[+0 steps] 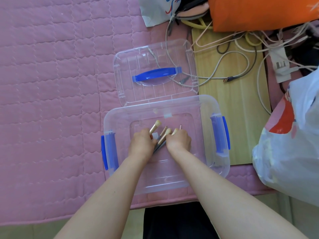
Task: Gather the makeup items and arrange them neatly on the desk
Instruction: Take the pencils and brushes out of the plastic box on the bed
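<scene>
Both hands are reaching down into a clear plastic storage box (206,107) sitting at the centre of the frame on a pink quilted cover (51,100). The box is carrying blue latches on its left and right ends. Its clear lid (131,66), with a blue handle (156,74), is lying flat just above the box in the frame, touching or nearly touching its far rim.

The left hand (140,142) is curling its fingers around a makeup brush (154,126) with a rose-gold ferrule and pale bristles pointing toward the top of the frame. The right hand (179,139) is closing its fingers around further brushes (164,134); their pale heads are showing just above the knuckles, and dark handles are crossing between the two hands. How many brushes each hand is holding cannot be told, as the fingers are hiding the grip.

At centre right, a light wooden board (229,126) is lying beside the box, with tangled cables (224,62) spread across its upper part. An orange bag (259,12) is occupying the upper right corner. A white plastic bag (293,135) with red print is bulging in at the right edge.
</scene>
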`<state>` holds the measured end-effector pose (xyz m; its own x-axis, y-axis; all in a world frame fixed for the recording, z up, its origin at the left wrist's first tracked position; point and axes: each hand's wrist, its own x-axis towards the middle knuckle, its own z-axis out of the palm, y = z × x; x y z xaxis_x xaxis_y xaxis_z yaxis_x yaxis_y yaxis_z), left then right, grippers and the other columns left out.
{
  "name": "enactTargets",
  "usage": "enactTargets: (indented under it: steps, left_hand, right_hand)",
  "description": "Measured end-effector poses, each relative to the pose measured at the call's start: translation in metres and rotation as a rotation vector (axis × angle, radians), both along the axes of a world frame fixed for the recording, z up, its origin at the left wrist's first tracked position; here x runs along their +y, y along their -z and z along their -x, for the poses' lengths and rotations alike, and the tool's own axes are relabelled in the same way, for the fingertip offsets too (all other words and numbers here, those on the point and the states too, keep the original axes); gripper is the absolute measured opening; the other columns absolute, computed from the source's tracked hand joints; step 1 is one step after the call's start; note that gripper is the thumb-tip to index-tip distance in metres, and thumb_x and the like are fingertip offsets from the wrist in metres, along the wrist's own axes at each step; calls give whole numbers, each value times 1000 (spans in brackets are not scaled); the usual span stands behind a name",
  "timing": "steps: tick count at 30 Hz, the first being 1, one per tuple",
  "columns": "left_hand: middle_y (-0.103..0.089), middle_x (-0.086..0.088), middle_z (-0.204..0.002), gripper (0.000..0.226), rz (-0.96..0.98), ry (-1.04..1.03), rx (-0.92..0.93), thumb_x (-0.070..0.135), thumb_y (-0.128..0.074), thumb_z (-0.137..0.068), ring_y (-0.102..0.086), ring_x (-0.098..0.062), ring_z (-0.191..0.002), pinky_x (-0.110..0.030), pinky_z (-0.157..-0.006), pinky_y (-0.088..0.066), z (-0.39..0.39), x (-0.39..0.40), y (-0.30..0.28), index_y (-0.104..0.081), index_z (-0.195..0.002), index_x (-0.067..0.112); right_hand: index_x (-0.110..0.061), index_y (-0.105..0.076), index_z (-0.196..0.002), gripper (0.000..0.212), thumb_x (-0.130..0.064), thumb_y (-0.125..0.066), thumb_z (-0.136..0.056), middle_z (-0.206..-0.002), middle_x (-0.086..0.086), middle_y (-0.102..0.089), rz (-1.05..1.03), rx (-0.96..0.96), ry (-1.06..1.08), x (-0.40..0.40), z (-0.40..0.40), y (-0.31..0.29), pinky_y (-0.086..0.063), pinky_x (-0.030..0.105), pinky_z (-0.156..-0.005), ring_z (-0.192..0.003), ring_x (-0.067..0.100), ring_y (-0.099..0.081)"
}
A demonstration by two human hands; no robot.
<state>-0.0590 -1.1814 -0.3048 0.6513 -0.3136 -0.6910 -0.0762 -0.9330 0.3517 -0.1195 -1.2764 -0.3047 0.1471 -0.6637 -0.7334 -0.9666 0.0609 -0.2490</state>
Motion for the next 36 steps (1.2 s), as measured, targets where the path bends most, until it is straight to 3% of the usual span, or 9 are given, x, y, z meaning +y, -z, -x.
enactTargets:
  steps: [3,8,13,16,18,21,25,30,36]
  left_hand:
    - [-63,-18,-95,10,-21,60,-35,17,-58,-84,-59,-38,-88,-39,-70,-49,2,-1,0,-56,-91,9]
    - [-62,-19,-100,13,-64,131,-97,14,-55,-84,-59,-39,-90,-35,-63,-39,3,-1,-2,-58,-94,5]
    - [-60,-19,-92,12,-30,-11,-58,13,-51,-84,-52,-34,-77,-35,-61,-38,-1,-2,-5,-52,-93,5]
    - [-55,-17,-83,7,-2,-59,-21,12,-45,-86,-48,-34,-72,-35,-58,-34,-3,1,-7,-41,-90,8]
    - [-53,-17,-81,5,8,-79,-27,12,-41,-87,-48,-35,-71,-35,-57,-32,-4,2,-7,-38,-89,9]
    - [-51,-15,-78,4,26,-111,-52,14,-39,-90,-47,-35,-69,-35,-58,-32,-4,3,-7,-37,-88,11]
    - [-43,-4,-68,5,36,-111,-24,14,-39,-89,-45,-32,-67,-35,-57,-33,0,5,-6,-35,-87,14]
    - [-51,-11,-84,3,36,-119,20,15,-41,-89,-50,-35,-77,-36,-64,-39,0,7,-5,-38,-89,13]
    - [-55,-14,-86,7,71,-165,11,16,-40,-90,-50,-35,-77,-35,-62,-37,3,9,-18,-44,-90,10]
  right_hand:
    - [-3,-63,-100,32,-29,-44,-95,-112,21,-63,-16,-17,37,0,-3,-3,-44,35,-84,-108,38,-57]
    - [5,-39,-131,43,-20,-38,-97,-142,22,-43,-44,-61,226,-6,-8,-8,-32,30,-90,-127,36,-44]
    - [-8,-29,-99,8,-16,-31,-97,-155,2,-30,-28,-179,180,2,-7,-16,-30,25,-69,-118,37,-50]
    - [-9,-26,-96,8,-16,-29,-95,-124,18,-53,-12,-284,227,5,-12,-20,-51,51,-77,-95,45,-57]
    - [-9,-26,-97,7,-16,-29,-95,-101,22,-54,-19,-273,222,4,-15,-23,-52,53,-75,-89,44,-58]
    - [-5,-37,-110,19,-19,-33,-98,-118,24,-57,-78,-75,-4,2,-12,-21,-42,35,-76,-105,42,-56]
    - [-8,-55,-122,39,-34,-43,-95,-126,14,-59,-156,118,-207,7,-6,-13,-44,34,-88,-116,34,-55]
    - [-14,-63,-113,30,-33,-53,-92,-119,10,-64,-67,129,-211,16,-16,-8,-45,32,-81,-110,31,-60]
    - [-4,-49,-116,33,-26,-37,-95,-117,18,-61,-54,-17,-202,15,-18,-23,-37,35,-72,-104,37,-57]
